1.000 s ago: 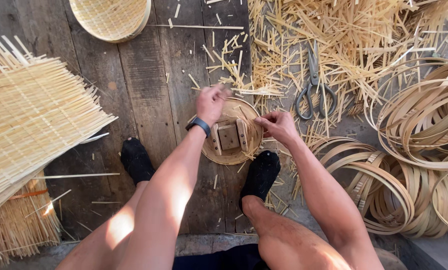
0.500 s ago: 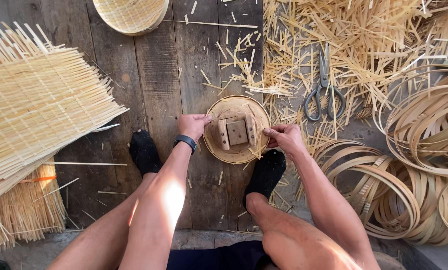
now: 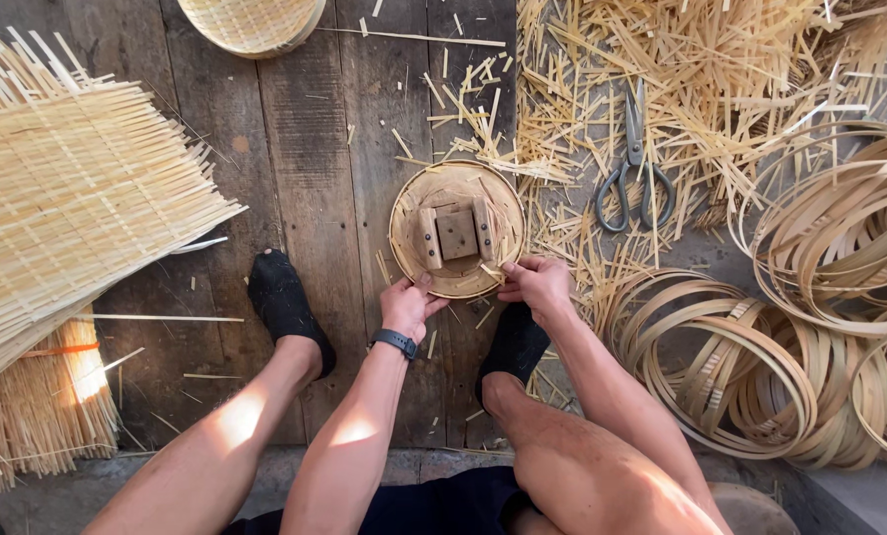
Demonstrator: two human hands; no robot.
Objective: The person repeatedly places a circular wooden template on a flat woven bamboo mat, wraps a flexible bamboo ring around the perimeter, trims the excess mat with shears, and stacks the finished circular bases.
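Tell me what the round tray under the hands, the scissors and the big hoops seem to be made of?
Round tray: woven pale strips, likely bamboo, matte; the blocks at its middle look like bare wood. Both the left hand and right hand grip its near rim. Scissors: dull grey metal, apparently unpainted. Hoops: thin bent strips, tan and smooth, probably bamboo too.

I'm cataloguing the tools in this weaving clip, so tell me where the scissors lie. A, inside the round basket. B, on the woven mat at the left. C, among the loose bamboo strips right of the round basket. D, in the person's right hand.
C: the scissors lie on the scattered bamboo strips to the right of the round basket, apart from both hands, which grip the basket's near rim.
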